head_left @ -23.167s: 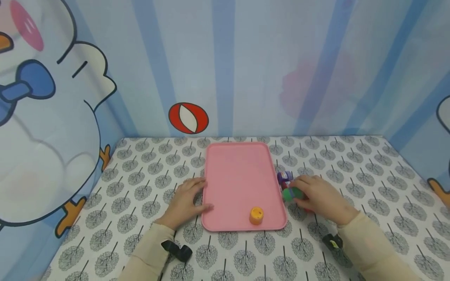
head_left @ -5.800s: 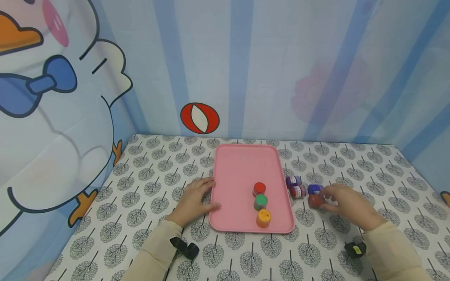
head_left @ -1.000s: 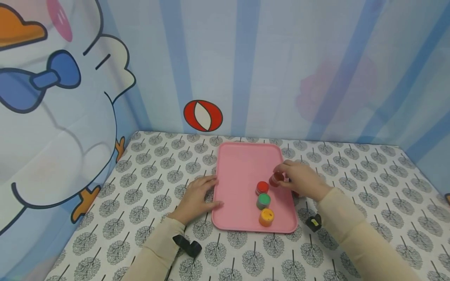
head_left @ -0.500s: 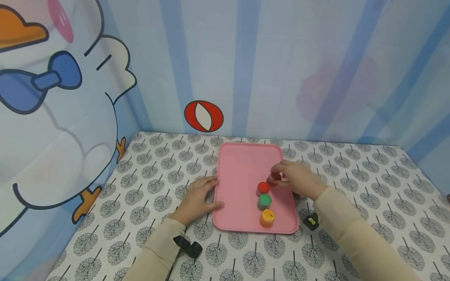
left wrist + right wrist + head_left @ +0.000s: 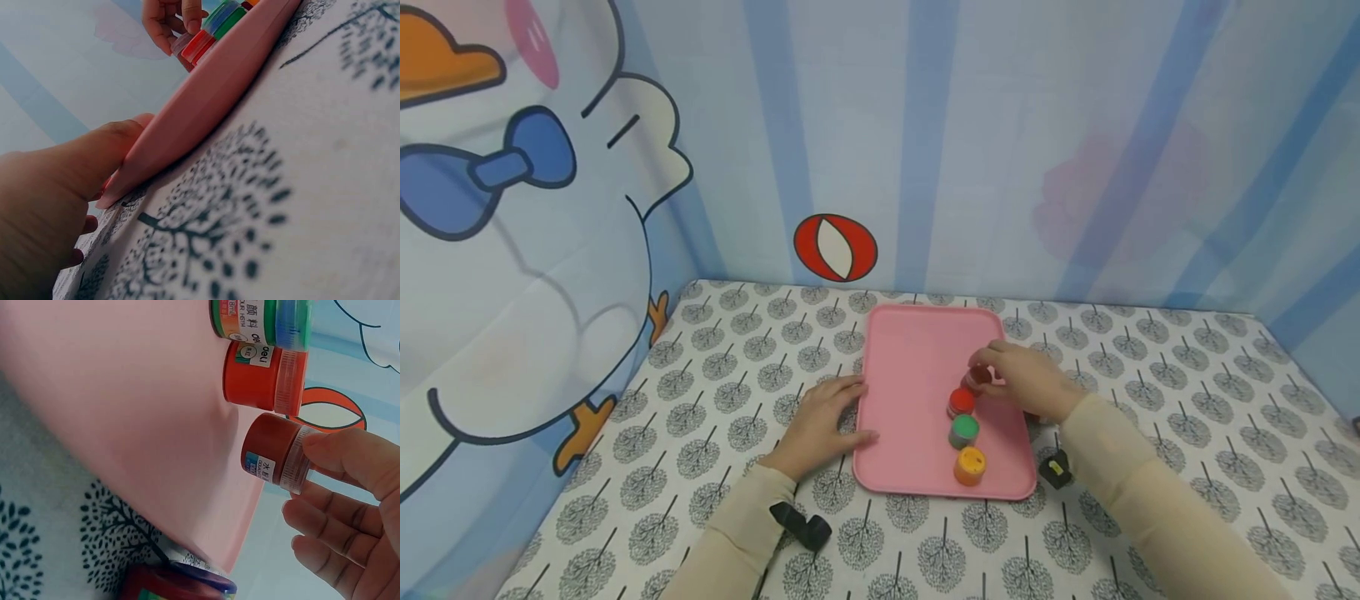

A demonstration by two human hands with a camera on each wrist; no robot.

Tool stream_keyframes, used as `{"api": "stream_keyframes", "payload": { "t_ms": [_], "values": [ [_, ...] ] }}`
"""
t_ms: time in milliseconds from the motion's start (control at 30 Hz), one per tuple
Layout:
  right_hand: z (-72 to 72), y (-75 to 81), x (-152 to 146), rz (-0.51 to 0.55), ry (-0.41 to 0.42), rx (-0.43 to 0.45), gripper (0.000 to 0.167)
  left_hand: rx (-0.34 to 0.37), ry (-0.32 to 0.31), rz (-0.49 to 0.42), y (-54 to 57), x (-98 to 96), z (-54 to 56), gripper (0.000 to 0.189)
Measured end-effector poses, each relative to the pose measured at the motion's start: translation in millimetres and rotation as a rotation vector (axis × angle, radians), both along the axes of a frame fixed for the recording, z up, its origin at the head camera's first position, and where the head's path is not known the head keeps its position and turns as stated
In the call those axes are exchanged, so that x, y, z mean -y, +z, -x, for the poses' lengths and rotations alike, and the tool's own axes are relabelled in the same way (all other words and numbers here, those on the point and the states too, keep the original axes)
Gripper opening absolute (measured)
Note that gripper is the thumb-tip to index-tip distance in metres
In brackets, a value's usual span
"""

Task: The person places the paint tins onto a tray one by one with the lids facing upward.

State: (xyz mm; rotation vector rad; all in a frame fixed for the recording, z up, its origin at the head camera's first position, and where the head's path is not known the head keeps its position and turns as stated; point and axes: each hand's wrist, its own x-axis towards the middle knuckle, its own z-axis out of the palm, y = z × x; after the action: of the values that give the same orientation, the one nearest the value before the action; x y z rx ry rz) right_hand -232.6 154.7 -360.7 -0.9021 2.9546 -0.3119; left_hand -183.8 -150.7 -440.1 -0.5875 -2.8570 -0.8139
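Brown jar (image 5: 267, 439), clear ridged lid (image 5: 294, 464), small label (image 5: 259, 466).

My head view comes through bright and evenly lit, a little soft on the right hand (image 5: 1026, 375), and the brown jar (image 5: 979, 378) sits in shade under it. I can't place the light source. My left wrist feed is much dimmer: the left hand (image 5: 56, 187) looks murky at lower left, the backdrop (image 5: 62, 69) hazy at upper left. A dark shadow runs along the lower edge of the tray (image 5: 200, 106). On the right wrist feed I see soft shading across the tray's middle; the tablecloth (image 5: 44, 487) at lower left is gloomy and blurred.
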Motion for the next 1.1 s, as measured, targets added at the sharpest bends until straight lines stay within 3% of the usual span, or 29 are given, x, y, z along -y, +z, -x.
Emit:
{"api": "stream_keyframes", "payload": {
  "t_ms": [367,1100],
  "values": [
    [4.9,-2.8,5.5,0.009,0.06,-0.041,0.032,-0.003,0.003,-0.012,1.6,-0.3,-0.1,0.077],
    [9.4,-7.4,13.1,0.021,0.079,0.008,0.031,0.005,0.0,-0.009,2.2,0.1,-1.2,0.077]
  ]
}}
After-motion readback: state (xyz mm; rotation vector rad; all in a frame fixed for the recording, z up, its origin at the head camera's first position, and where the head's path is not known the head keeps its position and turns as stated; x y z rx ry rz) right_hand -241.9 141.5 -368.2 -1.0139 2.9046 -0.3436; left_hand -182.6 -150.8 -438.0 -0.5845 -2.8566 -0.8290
